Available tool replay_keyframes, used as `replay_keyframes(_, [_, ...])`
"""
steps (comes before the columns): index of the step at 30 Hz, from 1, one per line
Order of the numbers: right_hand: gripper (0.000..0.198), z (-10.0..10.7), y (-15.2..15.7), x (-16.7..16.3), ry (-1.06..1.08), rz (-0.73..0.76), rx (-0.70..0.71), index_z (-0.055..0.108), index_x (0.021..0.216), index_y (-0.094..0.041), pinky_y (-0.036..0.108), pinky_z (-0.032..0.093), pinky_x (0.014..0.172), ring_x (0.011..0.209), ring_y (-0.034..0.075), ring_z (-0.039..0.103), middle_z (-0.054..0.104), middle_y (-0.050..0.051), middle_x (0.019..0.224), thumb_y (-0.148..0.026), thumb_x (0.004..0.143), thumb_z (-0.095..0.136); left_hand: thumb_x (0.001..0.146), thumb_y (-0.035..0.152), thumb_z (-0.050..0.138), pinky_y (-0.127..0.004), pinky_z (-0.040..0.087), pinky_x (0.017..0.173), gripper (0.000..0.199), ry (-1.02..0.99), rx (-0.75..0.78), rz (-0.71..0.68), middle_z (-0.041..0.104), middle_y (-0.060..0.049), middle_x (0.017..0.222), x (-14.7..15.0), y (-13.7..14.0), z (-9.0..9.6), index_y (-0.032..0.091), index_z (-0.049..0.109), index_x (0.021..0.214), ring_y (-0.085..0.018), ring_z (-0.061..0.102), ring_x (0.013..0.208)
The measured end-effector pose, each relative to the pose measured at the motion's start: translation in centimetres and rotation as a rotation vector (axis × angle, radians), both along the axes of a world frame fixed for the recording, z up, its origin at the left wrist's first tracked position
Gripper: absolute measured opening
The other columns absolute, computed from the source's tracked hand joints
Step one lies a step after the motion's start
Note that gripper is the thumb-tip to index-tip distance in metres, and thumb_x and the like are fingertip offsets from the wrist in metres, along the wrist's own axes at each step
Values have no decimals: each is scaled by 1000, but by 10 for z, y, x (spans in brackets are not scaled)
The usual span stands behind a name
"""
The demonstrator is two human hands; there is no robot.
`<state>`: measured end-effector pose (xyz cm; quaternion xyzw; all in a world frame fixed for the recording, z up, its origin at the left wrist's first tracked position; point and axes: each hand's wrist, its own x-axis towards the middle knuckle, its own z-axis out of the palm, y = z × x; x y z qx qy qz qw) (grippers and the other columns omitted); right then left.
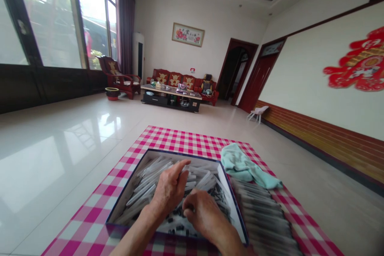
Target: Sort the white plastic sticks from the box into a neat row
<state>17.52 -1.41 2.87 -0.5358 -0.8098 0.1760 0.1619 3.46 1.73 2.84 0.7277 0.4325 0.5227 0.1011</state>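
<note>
A shallow box with dark blue edges (232,198) holds many clear plastic pen barrels (147,182), with small black parts (180,230) near its front side and thin dark pieces at the right. Above the barrels is my left hand (169,184), its index finger stretched out and its thumb apart from it; the other fingers are hidden. My right hand (202,210) is beside it, lower in the box, with fingers curled in. What the right fingers hold, if anything, cannot be made out.
Right of the box lies a blurred row of clear and dark pens (267,220), with a mint-green cloth (246,168) behind it. A pink checked tablecloth (177,136) lies underneath. Farther off stand a low coffee table (168,102), a red wooden sofa and a small chair (258,113).
</note>
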Motion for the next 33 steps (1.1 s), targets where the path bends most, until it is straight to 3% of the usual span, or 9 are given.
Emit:
replay_keyframes(6, [24, 4, 6, -20, -343, 9, -39, 74, 71, -16, 26, 45, 64, 75, 23, 70, 74, 12, 87, -5, 67, 53, 87, 19, 41, -22, 42, 58, 27, 7, -33, 41, 58, 3, 61, 1, 0, 0, 16, 58, 108, -12, 55, 55])
replay_keyframes(14, [28, -4, 10, -27, -417, 68, -1, 74, 78, -15, 25, 45, 61, 75, 26, 70, 75, 12, 79, 0, 65, 54, 88, 21, 43, -24, 44, 62, 17, -14, -82, -9, 65, 1, 68, 1, 0, 1, 19, 58, 96, -14, 61, 62])
replay_keyframes(18, [23, 8, 8, -8, -142, 53, 9, 71, 78, -16, 24, 45, 62, 74, 22, 69, 74, 9, 79, -5, 69, 52, 89, 21, 42, -24, 44, 62, 18, -11, -68, -22, 66, 0, 72, 3, 1, -1, 20, 59, 96, -15, 63, 64])
replay_keyframes(22, [13, 26, 13, 17, 316, -50, 36, 65, 81, -19, 24, 47, 64, 71, 18, 65, 70, 3, 75, -20, 81, 52, 91, 22, 41, -25, 46, 63, 19, 1, -31, -38, 66, -1, 74, 4, 1, -3, 20, 59, 96, -15, 63, 66])
replay_keyframes(26, [21, 28, 21, 24, 762, -188, 20, 66, 87, -17, 26, 50, 64, 70, 18, 65, 69, 2, 76, -37, 81, 59, 91, 21, 43, -25, 47, 63, 17, 21, -14, -60, 68, -3, 78, 5, 1, -5, 20, 59, 95, -16, 65, 70])
replay_keyframes(29, [32, 21, 25, 20, 904, -247, 13, 69, 96, -16, 29, 53, 67, 74, 20, 66, 71, 4, 81, -43, 80, 62, 90, 20, 43, -25, 48, 65, 20, 27, 14, -83, 69, -4, 82, 5, 1, -6, 20, 60, 99, -16, 65, 72])
replay_keyframes(33, [33, 15, 25, 15, 922, -230, 24, 71, 99, -19, 29, 53, 68, 74, 21, 66, 72, 3, 79, -44, 80, 62, 91, 20, 41, -24, 50, 66, 23, 74, 12, -119, 68, -4, 80, 5, 1, -5, 21, 62, 101, -15, 64, 70])
